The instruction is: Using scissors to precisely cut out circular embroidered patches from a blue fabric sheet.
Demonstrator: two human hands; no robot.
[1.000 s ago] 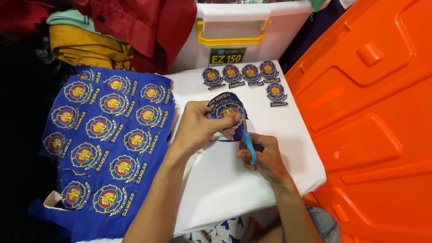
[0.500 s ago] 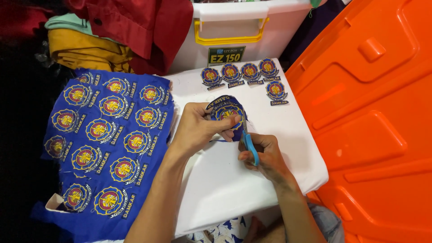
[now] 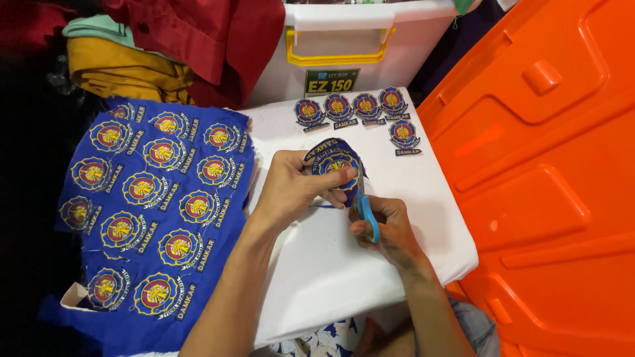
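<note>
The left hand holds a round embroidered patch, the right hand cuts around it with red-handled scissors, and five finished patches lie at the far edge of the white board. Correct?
Not quite: the scissors in the right hand have blue handles, not red, as the head view shows. The rest holds: the left hand holds the round embroidered patch, and five finished patches lie at the far edge of the white board.

- A white, cloth-covered work surface (image 3: pixel 344 277) fills the middle, brightly and evenly lit from above.
- A large moulded orange plastic panel (image 3: pixel 542 172) with raised ribs rises along the right side, touching the surface's edge.
- A white plastic storage box with a yellow handle (image 3: pixel 344 46) stands at the far edge.
- A heap of folded garments, red (image 3: pixel 198 39), mustard-yellow (image 3: pixel 119 69) and pale green (image 3: pixel 92 28), lies at the upper left.
- The far left falls away into dark shadow.
</note>
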